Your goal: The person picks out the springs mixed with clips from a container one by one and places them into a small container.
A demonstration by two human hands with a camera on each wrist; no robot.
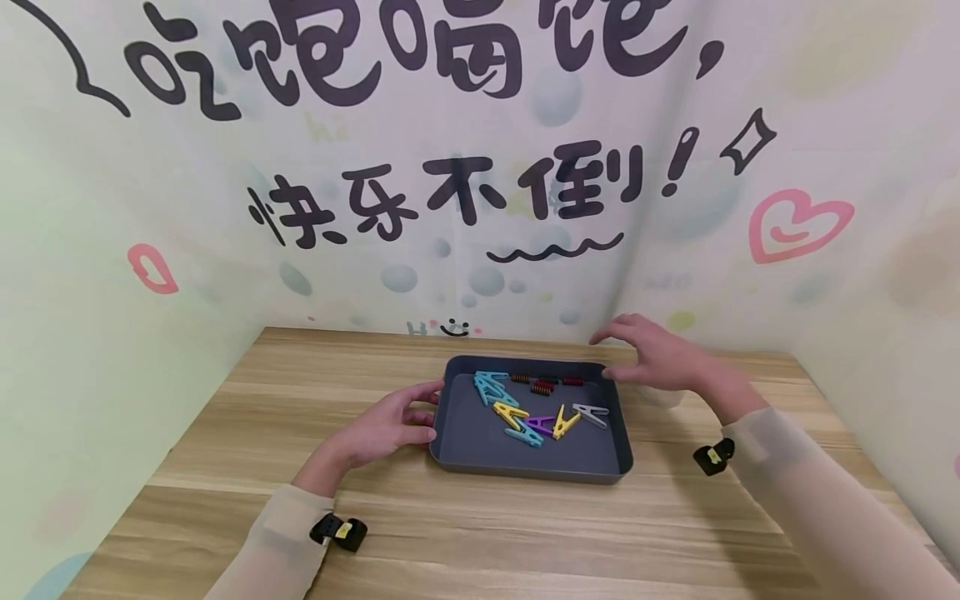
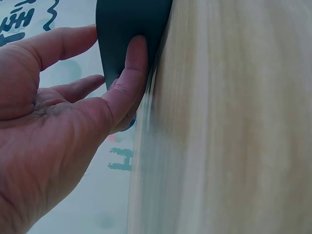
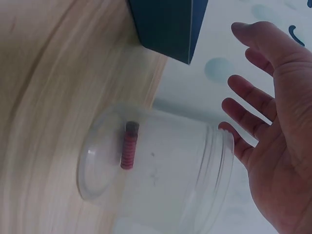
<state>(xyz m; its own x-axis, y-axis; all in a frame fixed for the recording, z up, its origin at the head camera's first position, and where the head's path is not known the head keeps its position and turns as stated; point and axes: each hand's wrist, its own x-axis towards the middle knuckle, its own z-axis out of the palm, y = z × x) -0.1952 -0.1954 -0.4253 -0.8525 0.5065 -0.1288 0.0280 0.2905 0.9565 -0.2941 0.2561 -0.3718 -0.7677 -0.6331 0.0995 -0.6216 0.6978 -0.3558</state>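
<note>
Grey tray (image 1: 478, 446) at 12 o'clock is probably light, stiff plastic (murky wrist view tho), so grab it at 9 and 3: left hand (image 1: 381, 429) touches 9, fingers loose, right hand (image 1: 660, 358) splayed wide near 2.

A pale wood-grain table (image 1: 487, 533) runs back to a white printed backdrop (image 1: 352, 283), which carries two rows of large black Chinese characters (image 1: 465, 187) with a wavy line (image 1: 557, 248) beneath the lower one. A pink heart (image 1: 791, 234) with a smile inside sits at right, below a four-pointed star (image 1: 748, 142); a small smiley (image 1: 454, 330) shows just above the table's far edge.
</note>
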